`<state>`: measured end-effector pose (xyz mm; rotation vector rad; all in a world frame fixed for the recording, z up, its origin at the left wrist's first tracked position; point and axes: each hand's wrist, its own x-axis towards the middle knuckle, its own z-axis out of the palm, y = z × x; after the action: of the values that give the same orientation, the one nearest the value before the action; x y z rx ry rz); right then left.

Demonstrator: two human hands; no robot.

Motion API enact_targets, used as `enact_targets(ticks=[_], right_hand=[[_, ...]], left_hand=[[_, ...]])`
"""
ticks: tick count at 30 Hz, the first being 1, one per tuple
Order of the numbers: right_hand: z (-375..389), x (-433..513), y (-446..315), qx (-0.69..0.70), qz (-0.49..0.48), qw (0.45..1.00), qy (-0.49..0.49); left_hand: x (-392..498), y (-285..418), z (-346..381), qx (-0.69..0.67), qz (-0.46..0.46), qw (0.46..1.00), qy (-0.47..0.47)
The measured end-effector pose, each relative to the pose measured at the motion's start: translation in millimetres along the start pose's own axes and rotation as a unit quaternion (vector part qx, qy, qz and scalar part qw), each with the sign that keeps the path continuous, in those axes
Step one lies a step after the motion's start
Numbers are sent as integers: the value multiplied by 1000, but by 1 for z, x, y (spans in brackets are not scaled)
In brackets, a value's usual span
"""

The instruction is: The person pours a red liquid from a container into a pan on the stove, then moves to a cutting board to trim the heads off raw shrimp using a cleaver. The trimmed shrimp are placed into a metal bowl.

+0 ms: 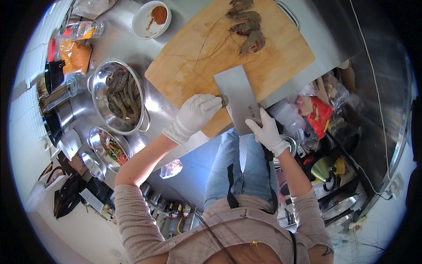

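Both hands wear white gloves. My left hand pinches a shrimp down on the wooden cutting board; only a small part of it shows past the fingertips. Gripped in my right hand is a broad Chinese cleaver, its blade lying across the board's near edge. The blade's left edge is beside the shrimp; whether they touch I cannot tell. Several shrimp with long feelers, one of them a curled grey shrimp, form a row at the board's far end.
Left of the board stands a steel colander of shrimp, with a steel bowl of chopped vegetables nearer me. A white bowl holds red powder. Bottles and an orange powder bag line the counter's left side. Plastic bags crowd the right.
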<state>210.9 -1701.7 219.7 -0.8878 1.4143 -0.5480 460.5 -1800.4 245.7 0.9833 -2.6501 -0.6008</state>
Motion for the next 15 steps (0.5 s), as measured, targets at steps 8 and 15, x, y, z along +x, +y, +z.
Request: enact_targets(ticks=[8, 15], right_hand=[[-10, -2, 11, 2, 17, 1000, -26], [4, -3, 7, 62, -18, 998, -10]], left_hand=[[-10, -10, -1, 31, 47, 998, 16], [-10, -9, 1, 3, 41, 999, 23]])
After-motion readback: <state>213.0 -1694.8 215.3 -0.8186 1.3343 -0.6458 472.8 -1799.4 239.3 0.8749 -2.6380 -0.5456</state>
